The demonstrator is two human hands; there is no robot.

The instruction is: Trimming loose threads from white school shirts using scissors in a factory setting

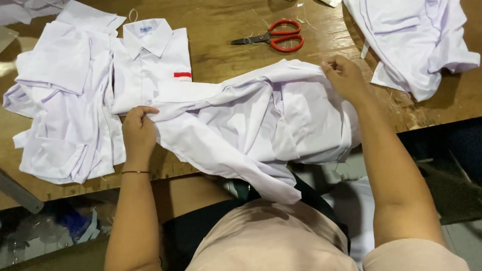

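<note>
Your left hand (pixel 139 131) pinches a fold of the loose white shirt (pixel 251 125) at its 9 o'clock edge, fingers curled shut on the cloth. Your right hand (pixel 346 76) grips the same shirt at its 1 o'clock edge, fingertips closed over a bunched ridge of fabric. The shirt lies crumpled across the middle of the wooden table (pixel 221 30); its lower part spills past the table's near edge and hangs toward your lap at 6 o'clock. Touching its upper-left edge at 10 o'clock sits a folded white shirt (pixel 153 55), collar up, with a red stripe on the pocket. Beyond that, at 9 o'clock, a heap of white shirts (pixel 65 110) covers the table's left end and reaches the near edge. At 12 o'clock, red-handled scissors (pixel 276 36) lie shut on bare wood, well apart from both hands. Another pile of white cloth (pixel 416 40) fills the 2 o'clock corner, near your right hand but not touching it. Open wood shows around the scissors and in a strip between the right pile and the shirt you hold.
</note>
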